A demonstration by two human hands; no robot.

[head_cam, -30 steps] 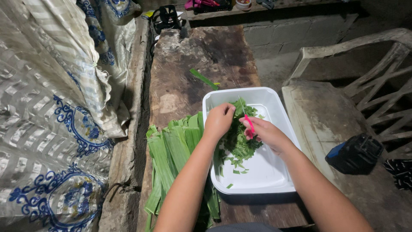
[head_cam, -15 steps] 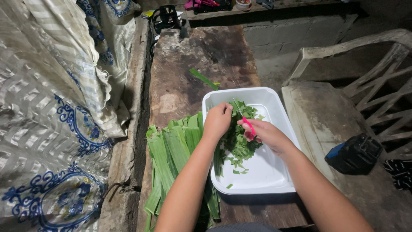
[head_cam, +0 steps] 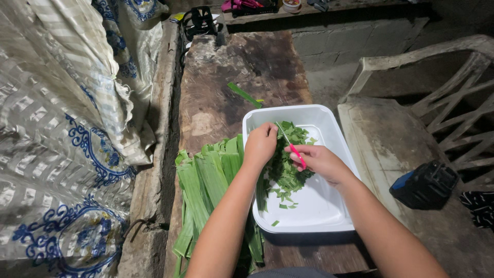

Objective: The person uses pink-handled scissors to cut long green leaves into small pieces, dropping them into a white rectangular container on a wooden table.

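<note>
From my seat I see my left hand (head_cam: 261, 145) at the centre of the frame, its grip closed on the ends of some long green leaves (head_cam: 208, 180) right at the near-left rim of the white tub (head_cam: 329, 128). My right hand (head_cam: 320, 160) sits just beside it over the tub, its grip wrapped tight around the pink handle of a pair of scissors (head_cam: 292, 146), whose thin blades point up and to the left toward the left fingers. The leaves are flat, strap-like and ribbed, bright to mid green, stacked in a bundle that lies on the wooden bench (head_cam: 226, 77) left of the tub and runs to the lower edge of the frame. Inside the tub, in its left half, lies a heap of cut leaf pieces (head_cam: 288, 172), short, dark green and ragged, with a few strays on the bare white floor toward the near end. One loose leaf strip (head_cam: 244, 94) lies alone on the bench above the tub. At the lower right, a dark blocky object with a blue end (head_cam: 424, 183) rests on a grey chair seat (head_cam: 391, 139). A striped cloth with blue ornament (head_cam: 62, 128) fills the left side.
</note>
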